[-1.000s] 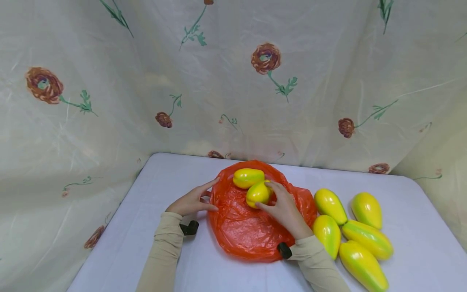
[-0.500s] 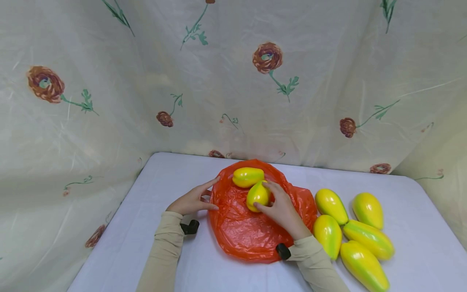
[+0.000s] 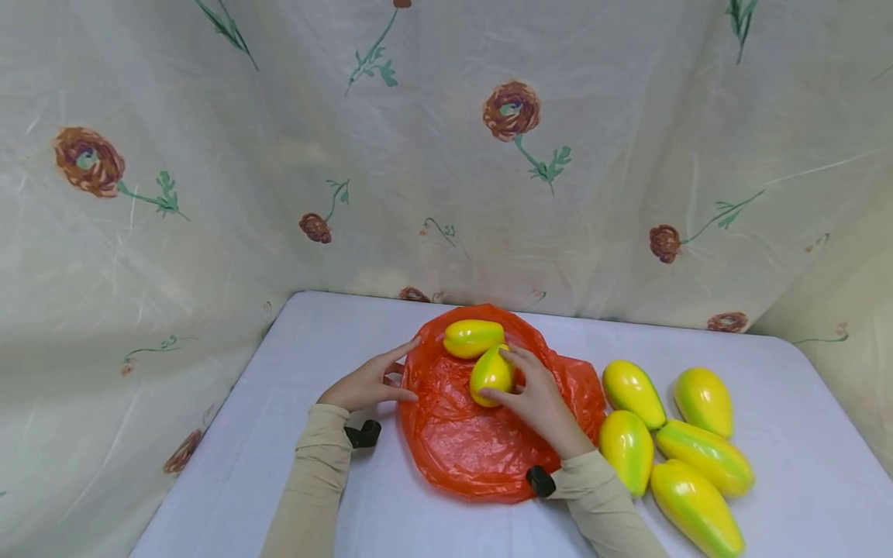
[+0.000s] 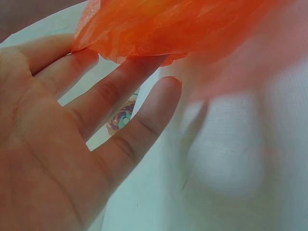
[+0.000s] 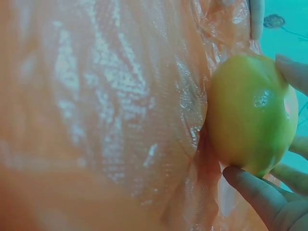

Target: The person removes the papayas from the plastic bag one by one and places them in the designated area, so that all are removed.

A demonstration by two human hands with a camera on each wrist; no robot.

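Note:
A red plastic bag lies spread with its mouth open on the table. My right hand holds a glossy yellow-green papaya between thumb and fingers, inside the bag's rim. In the right wrist view the thumb and fingertips touch opposite sides of this papaya, against the crinkled film. Another papaya lies on its side at the back of the bag. My left hand is at the bag's left edge with fingers extended; in the left wrist view the bag's film drapes over some fingertips.
Several more papayas lie in a loose group right of the bag, among them one papaya near the front. The white table meets a flower-patterned curtain behind it.
My right hand has turned the papaya more upright and shifted it slightly left and toward me. The left hand stays in place at the bag's edge.

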